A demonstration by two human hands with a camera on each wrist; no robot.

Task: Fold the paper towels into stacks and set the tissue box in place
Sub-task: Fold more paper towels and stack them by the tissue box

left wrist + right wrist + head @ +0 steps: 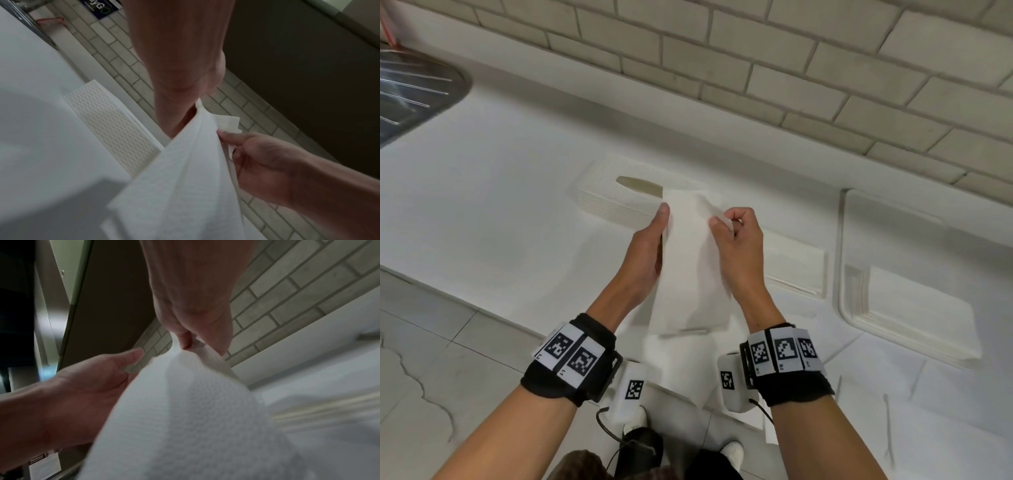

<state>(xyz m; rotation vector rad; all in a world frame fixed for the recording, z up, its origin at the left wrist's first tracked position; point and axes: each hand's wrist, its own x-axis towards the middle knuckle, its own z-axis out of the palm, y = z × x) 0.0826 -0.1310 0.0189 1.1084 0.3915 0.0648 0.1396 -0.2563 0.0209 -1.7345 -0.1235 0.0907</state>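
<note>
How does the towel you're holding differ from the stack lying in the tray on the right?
The held paper towel hangs upright in the air, pinched at its top by the left hand and right hand; the stack lies flat in the tray. The held paper towel is one long strip, only partly folded; the stack is several folded layers piled together. Both are white paper towels.

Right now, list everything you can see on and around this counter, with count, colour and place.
paper towel: one, white, held up above the counter edge
tissue box: one, white textured, on the counter behind the hands
folded towel stack: one, white, counter right of the hands
tray: one, white, far right, holding another folded stack
drainboard: one, metal, far left
left hand: grip on the towel's left edge
right hand: pinching its top right corner
</note>
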